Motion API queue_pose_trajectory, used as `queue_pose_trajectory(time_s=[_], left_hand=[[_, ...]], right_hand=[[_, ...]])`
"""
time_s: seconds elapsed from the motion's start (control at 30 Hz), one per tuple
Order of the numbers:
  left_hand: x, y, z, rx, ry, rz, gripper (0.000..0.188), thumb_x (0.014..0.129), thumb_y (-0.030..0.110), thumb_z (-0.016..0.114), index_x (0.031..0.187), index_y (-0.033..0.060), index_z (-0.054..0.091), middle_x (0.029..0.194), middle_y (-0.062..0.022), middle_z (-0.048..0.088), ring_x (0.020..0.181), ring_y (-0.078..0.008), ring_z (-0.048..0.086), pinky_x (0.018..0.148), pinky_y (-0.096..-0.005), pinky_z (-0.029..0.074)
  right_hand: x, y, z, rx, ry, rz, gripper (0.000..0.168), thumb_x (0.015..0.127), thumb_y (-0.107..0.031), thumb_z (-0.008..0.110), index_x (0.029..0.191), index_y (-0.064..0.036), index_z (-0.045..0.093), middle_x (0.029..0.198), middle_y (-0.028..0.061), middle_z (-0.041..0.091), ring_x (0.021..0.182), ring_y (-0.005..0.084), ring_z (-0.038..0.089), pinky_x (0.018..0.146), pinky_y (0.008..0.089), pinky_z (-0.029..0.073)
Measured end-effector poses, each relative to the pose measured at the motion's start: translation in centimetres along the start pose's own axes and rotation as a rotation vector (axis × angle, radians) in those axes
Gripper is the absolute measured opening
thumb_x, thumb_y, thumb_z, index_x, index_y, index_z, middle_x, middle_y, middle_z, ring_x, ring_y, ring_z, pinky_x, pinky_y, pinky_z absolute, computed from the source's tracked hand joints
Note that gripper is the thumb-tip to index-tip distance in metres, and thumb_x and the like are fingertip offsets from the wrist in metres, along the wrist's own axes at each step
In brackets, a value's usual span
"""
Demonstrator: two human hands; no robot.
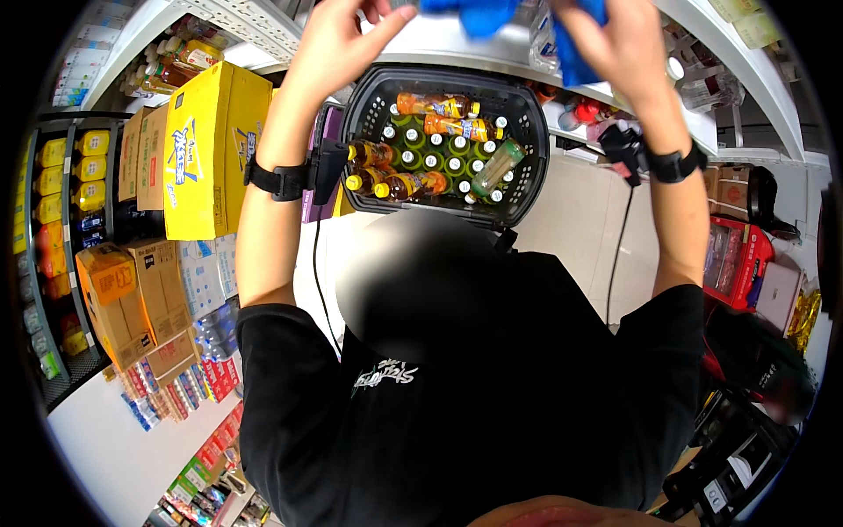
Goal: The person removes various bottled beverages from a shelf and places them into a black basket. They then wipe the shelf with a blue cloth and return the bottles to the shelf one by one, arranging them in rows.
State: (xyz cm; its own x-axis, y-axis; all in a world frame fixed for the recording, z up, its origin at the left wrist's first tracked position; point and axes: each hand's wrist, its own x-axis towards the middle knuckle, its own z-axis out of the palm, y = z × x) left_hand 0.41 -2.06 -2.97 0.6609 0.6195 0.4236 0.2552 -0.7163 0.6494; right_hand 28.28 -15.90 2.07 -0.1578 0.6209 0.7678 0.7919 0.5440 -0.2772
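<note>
My left hand (346, 49) is raised at the top edge, over the front of a white shelf (431, 46). Its thumb and fingers are apart, with nothing visible between them. At upper right, my right hand (622, 49) grips a blue cloth (579, 49) near clear bottles (543, 43). More blue fabric (471, 14) shows between the hands; whether it is the same piece I cannot tell. Below them is a black plastic basket (533, 197) holding several upright green bottles with white caps (435, 161). Several iced-tea bottles (461, 127) and a clear bottle with a green cap end (500, 168) lie on top.
A yellow carton (201, 151) and brown cardboard boxes (158, 283) are stacked at left. Bottles fill the shelf (184, 56) behind them. At right are a red box (731, 263) and more shelving (744, 59). Cables (622, 250) hang from both wrist-worn devices. Pale floor tiles (579, 217) lie right of the basket.
</note>
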Motion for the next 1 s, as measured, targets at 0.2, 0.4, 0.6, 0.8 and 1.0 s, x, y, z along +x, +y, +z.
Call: queue_pose_trajectory(time_s=[0.2, 0.4, 0.6, 0.8, 1.0], left_hand=[[-7.4, -5.9, 6.0, 0.079, -0.364, -0.257, 0.019, 0.094, 0.013, 0.066, 0.111, 0.0034, 0.064, 0.078, -0.0031, 0.062, 0.073, -0.0106, 0.058, 0.068, -0.0279, 0.049], [-15.2, -9.9, 12.4, -0.042, -0.667, -0.535, 0.018, 0.093, 0.011, 0.067, 0.105, -0.0009, 0.064, 0.078, -0.0061, 0.067, 0.071, -0.0141, 0.063, 0.068, -0.0306, 0.052], [-15.1, -9.9, 19.7, -0.061, -0.752, -0.462, 0.023, 0.09, 0.011, 0.069, 0.108, -0.0008, 0.062, 0.08, -0.0114, 0.069, 0.075, -0.0187, 0.068, 0.069, -0.0344, 0.053], [-14.9, -9.0, 21.8, 0.221, -0.969, -0.493, 0.033, 0.088, 0.024, 0.068, 0.113, 0.0031, 0.065, 0.098, -0.019, 0.072, 0.093, -0.0377, 0.069, 0.08, -0.0453, 0.053], [-19.4, -10.4, 15.6, 0.597, -0.921, -0.54, 0.039, 0.088, 0.029, 0.066, 0.121, 0.0079, 0.065, 0.115, -0.0215, 0.069, 0.107, -0.0387, 0.067, 0.091, -0.0469, 0.054]], right_hand=[[-13.2, 0.6, 4.4, 0.005, -0.231, 0.23, 0.042, 0.089, -0.017, 0.07, 0.129, -0.008, 0.061, 0.116, 0.0156, 0.069, 0.104, 0.0367, 0.067, 0.085, 0.0407, 0.056], [-23.3, 1.6, 3.4, 0.023, -0.246, 0.611, 0.042, 0.09, -0.018, 0.072, 0.13, -0.006, 0.061, 0.122, 0.0191, 0.068, 0.108, 0.0395, 0.067, 0.091, 0.0423, 0.054], [-29.6, 0.8, 2.0, 0.063, -0.152, 0.882, 0.041, 0.09, -0.012, 0.071, 0.128, -0.001, 0.061, 0.122, 0.0227, 0.068, 0.109, 0.0399, 0.067, 0.093, 0.0406, 0.053], [-32.8, -0.9, 0.9, 0.125, -0.14, 0.963, 0.042, 0.088, -0.005, 0.069, 0.129, -0.002, 0.061, 0.119, 0.0204, 0.068, 0.107, 0.0371, 0.068, 0.091, 0.0384, 0.053], [-33.0, -0.1, 0.6, 0.171, -0.148, 0.934, 0.042, 0.089, -0.005, 0.069, 0.13, -0.001, 0.06, 0.119, 0.0204, 0.068, 0.108, 0.0372, 0.068, 0.091, 0.0384, 0.053]])
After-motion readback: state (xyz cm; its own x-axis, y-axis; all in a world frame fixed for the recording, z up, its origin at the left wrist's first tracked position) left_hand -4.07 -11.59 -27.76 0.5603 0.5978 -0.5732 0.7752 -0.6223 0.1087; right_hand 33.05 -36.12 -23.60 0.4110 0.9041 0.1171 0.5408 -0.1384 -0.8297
